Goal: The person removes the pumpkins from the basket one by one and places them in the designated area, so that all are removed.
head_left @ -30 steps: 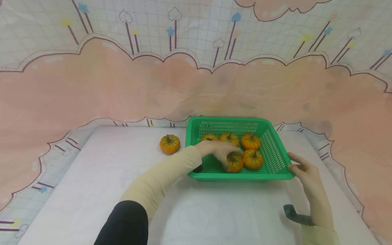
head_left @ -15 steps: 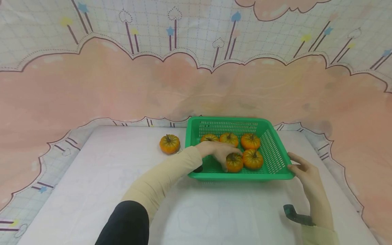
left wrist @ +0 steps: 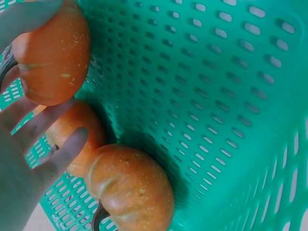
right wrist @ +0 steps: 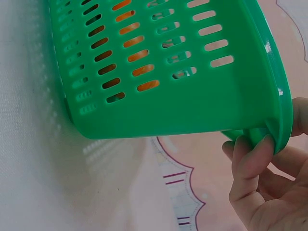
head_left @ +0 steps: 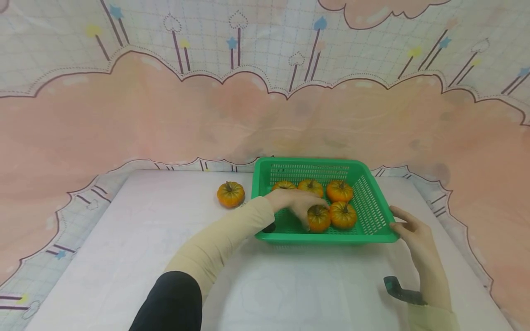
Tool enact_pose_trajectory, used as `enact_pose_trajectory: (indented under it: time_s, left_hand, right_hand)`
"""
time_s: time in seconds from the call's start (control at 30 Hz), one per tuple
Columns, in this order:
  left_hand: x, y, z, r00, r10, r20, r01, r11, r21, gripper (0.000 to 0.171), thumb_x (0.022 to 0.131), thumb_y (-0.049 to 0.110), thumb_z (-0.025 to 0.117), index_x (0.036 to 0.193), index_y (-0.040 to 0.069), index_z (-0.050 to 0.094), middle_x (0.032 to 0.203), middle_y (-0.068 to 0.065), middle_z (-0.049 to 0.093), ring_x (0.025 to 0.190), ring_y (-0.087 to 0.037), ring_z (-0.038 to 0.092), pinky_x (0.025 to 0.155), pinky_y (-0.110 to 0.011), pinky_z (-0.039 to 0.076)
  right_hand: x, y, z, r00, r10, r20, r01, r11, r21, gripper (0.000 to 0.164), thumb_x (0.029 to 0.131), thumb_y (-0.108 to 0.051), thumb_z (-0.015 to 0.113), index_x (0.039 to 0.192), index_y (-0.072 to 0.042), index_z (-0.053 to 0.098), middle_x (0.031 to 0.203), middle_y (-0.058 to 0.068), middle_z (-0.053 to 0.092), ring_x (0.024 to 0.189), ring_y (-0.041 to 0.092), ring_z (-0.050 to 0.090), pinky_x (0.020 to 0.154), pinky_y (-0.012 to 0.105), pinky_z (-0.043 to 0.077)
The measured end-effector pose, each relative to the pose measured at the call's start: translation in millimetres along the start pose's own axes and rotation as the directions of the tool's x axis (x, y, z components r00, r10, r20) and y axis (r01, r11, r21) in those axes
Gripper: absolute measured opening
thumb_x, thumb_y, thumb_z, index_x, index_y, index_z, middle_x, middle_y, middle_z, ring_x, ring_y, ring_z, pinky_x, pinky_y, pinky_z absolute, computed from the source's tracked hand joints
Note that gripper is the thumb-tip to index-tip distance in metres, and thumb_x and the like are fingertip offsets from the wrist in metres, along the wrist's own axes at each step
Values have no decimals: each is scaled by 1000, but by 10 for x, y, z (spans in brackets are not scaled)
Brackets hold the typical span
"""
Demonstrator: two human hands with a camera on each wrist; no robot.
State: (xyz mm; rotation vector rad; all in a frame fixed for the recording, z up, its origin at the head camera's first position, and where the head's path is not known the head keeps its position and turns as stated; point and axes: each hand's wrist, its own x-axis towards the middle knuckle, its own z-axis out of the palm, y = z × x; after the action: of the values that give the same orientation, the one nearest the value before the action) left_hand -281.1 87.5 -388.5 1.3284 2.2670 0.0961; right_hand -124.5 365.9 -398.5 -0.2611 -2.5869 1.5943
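Note:
My left hand [head_left: 295, 202] reaches into a green plastic basket [head_left: 323, 238] and holds a small orange pumpkin [head_left: 319, 220] near the basket's front side. In the left wrist view the thumb and fingers lie about this pumpkin [left wrist: 60, 57], with the basket floor behind it. Beside it sits another pumpkin [head_left: 343, 216]; several more are in the back row, the leftmost [head_left: 283, 185] partly hidden by my left hand. At the basket's front right corner, my right hand [head_left: 416, 234] pinches the rim [right wrist: 281, 96] between thumb and fingers.
One pumpkin [head_left: 230, 194] lies on the white table [head_left: 165, 207], left of the basket. A patterned cloth [head_left: 232, 115] hangs behind the table. The left sleeve [head_left: 219, 243] crosses over the table toward the basket. A dark strap [head_left: 403, 293] is on the right wrist.

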Motion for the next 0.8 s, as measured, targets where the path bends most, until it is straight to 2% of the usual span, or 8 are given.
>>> enact_pose_trajectory:
  time_s: [0.27,0.63,0.8]
  left_hand:
    - [-58,22,-72,999,14,-31,-13,1000,7,82,79,32,78,148,28,35,155,1,33,143,-19,33,115,-38,34]
    - [-152,1,-156,997,27,-78,-29,999,-29,82,78,35,78,148,26,36,150,2,38,136,-17,40,110,-37,40]
    - [-201,3,-202,995,26,-101,-29,999,-37,82,78,34,78,148,26,36,152,1,36,139,-19,36,112,-39,37]
  right_hand:
    - [3,9,0,1000,-8,2,8,1000,23,53,98,-23,53,146,-5,40,82,-27,62,79,-9,59,101,64,27]
    - [-2,7,6,1000,1,8,-1,999,42,54,98,-23,54,146,-5,39,81,-28,62,79,-9,59,103,67,24]
    - [-2,-3,5,1000,2,2,-2,999,40,53,98,-23,53,146,-5,39,81,-27,61,78,-9,59,103,67,24]
